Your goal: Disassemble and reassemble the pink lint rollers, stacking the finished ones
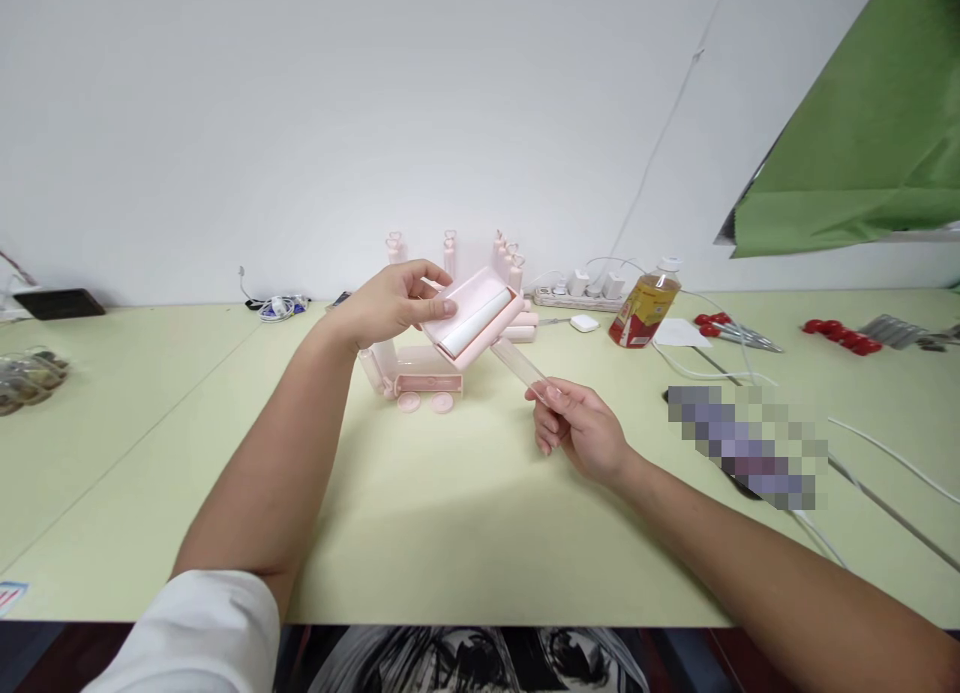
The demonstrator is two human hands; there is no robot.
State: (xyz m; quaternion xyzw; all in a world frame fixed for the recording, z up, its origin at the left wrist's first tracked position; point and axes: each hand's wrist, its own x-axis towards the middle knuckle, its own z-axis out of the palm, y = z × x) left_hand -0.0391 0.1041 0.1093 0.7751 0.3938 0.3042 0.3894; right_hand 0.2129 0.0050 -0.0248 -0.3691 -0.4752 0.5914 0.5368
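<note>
My left hand [420, 298] grips a pale pink, box-like case [472, 290] by its upper left side, thumb on top. A white roll or strip [478, 323] lies along the open slot of this case, which is held tilted above the table. My right hand [574, 423] pinches one end of a clear flat plastic strip [521, 363]. The strip's far end meets the case's lower right corner; whether they are joined I cannot tell. Beneath and behind my left hand lie another pink open tray [431, 383] and two pink discs, one of them a round disc [442, 403].
Several pink upright cylinders [450, 253] stand by the wall. A power strip [577, 301] and a drink bottle [646, 305] are behind to the right. Red-and-silver tools [731, 331], white cables and a blurred-out phone-like object [739, 448] lie on the right.
</note>
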